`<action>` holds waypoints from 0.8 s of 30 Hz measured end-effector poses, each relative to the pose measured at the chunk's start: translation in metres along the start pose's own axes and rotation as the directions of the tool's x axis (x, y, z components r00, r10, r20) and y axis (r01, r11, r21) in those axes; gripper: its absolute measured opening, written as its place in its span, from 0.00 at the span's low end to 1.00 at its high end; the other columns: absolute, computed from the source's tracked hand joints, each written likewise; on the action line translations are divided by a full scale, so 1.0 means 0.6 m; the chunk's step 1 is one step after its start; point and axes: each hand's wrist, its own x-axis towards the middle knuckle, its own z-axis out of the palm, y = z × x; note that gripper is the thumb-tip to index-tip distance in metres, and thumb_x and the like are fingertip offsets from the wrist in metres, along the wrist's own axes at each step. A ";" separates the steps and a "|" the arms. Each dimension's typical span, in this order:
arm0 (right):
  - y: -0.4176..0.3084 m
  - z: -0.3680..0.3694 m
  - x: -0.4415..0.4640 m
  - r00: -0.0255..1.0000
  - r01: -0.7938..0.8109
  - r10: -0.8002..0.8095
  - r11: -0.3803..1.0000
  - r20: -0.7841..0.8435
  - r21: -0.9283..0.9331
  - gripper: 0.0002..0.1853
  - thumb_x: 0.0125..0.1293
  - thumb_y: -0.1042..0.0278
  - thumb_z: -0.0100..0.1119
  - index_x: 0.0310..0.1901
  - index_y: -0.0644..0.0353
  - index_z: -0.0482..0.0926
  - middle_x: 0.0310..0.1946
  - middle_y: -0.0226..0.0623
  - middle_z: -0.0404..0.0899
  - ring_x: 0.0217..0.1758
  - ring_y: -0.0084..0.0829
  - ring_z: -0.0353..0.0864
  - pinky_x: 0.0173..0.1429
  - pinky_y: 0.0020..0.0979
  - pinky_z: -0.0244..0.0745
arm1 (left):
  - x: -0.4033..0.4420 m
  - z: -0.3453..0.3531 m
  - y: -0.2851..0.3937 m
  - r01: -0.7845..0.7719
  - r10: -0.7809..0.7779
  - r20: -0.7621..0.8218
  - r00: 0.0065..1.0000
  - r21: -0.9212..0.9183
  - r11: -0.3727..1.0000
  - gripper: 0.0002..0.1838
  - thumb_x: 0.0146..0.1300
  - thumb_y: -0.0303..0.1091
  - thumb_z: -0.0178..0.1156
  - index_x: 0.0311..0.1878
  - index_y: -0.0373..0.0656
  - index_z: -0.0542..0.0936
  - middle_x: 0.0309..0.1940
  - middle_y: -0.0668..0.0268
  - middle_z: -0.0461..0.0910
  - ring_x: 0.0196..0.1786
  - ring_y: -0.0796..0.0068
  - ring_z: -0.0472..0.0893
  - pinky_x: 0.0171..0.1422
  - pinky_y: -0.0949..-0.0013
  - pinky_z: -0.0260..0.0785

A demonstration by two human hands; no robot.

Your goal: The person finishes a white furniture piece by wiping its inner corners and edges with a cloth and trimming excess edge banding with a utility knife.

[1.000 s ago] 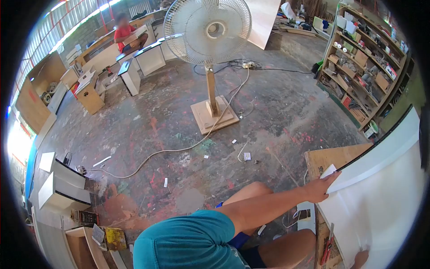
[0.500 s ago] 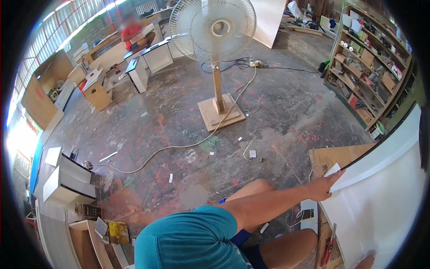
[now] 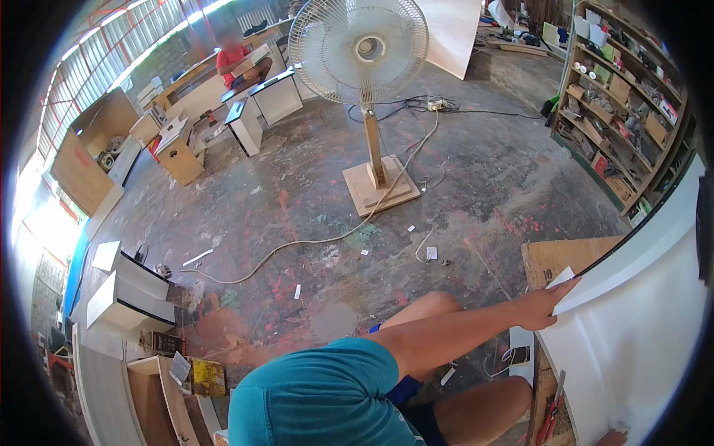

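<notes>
My left hand (image 3: pixel 537 308) reaches out from a teal sleeve to the edge of a large white panel (image 3: pixel 610 357) at the right. Its fingers are closed on the panel's edge, beside a raised white strip with a dark outer border. A small white piece (image 3: pixel 563 277) shows just behind these fingers. Only a blurred bit of my right hand (image 3: pixel 614 438) appears at the bottom, against the panel; its fingers are mostly cut off. Red-handled pliers (image 3: pixel 550 418) lie on the wooden support next to the panel.
A pedestal fan (image 3: pixel 366 48) stands ahead on a wooden base, its cable (image 3: pixel 297 242) trailing across the floor. Shelves (image 3: pixel 625 97) hold many items at the right. White boxes (image 3: pixel 130 297) and a yellow can (image 3: pixel 208 377) are at the left. Another person (image 3: pixel 234 63) sits far back.
The view has turned slightly, so the room appears shifted to the right. My left hand stays at the panel's edge. The raised strip now looks a little differently curved.
</notes>
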 end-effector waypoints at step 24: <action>0.018 -0.085 -0.017 0.995 0.038 -0.043 0.997 0.095 0.060 0.13 0.70 0.64 0.52 0.48 0.46 0.86 0.44 0.29 0.86 0.50 0.36 0.82 0.50 0.44 0.72 | -0.007 -0.010 0.013 -0.004 0.004 0.002 1.000 -0.016 1.000 0.58 0.54 0.23 0.59 0.81 0.48 0.33 0.74 0.41 0.59 0.47 0.45 0.82 0.65 0.50 0.68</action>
